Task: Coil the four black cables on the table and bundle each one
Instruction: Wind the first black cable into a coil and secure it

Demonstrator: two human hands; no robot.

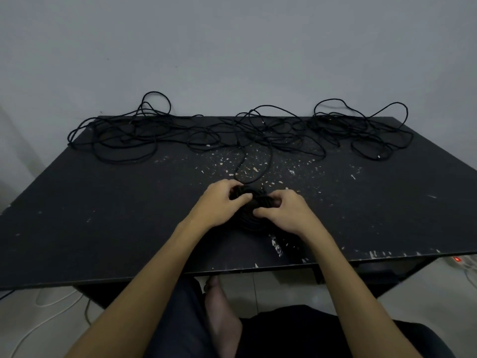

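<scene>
A tight coil of black cable [251,215] lies on the black table [103,215] near its front middle. My left hand [219,202] grips the coil's left side, fingers curled over its top. My right hand [282,210] pinches the coil's right side. A loose strand [268,161] runs from the coil back toward a tangle of cable at the rear middle [268,130]. More loose black cable lies in tangles at the rear left [124,135] and rear right [361,130]. How the rear tangles divide into separate cables I cannot tell.
The table top is scuffed with pale paint chips [247,166]. A grey wall [232,47] stands right behind the table. A power strip with a red light [458,259] lies on the floor at right; pale cords [51,306] lie on the floor at left.
</scene>
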